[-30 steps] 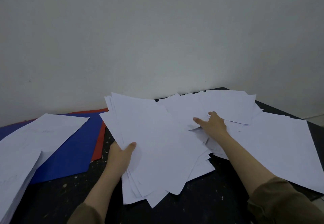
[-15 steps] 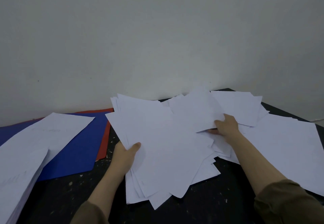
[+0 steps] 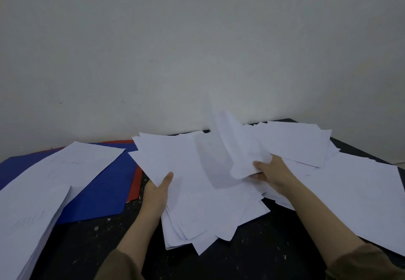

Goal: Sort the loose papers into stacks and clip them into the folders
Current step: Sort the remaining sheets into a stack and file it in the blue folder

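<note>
Far left there's a stack (image 3: 28, 220) already squared off, hanging over the table (image 3: 252, 255) edge, and a sheet (image 3: 72, 167) lying on the blue folder (image 3: 105, 194), with a red folder (image 3: 137, 183) poking out from under it. Nothing's clipped into either one yet, so I'd call this early days.

My left hand (image 3: 156, 194) grips the near-left edge of the fan (image 3: 197, 192), thumb on top, fingers tucked out of sight underneath. My right hand (image 3: 271, 173) pinches one page (image 3: 232, 146) by its lower corner; it's curled up off the heap (image 3: 359, 194), blurry from motion.

If I'm doing this right: lay that page flat on the fan and line it up with the edges under my left thumb before grabbing another. The fan is badly splayed, corners sticking out everywhere, so I'd tap it square on the table soon or it'll slide apart.

Writing: faint pencil-ish scribbles on the left sheet and on the stack, not readable. No logos or labels on the folders that I can see.
</note>
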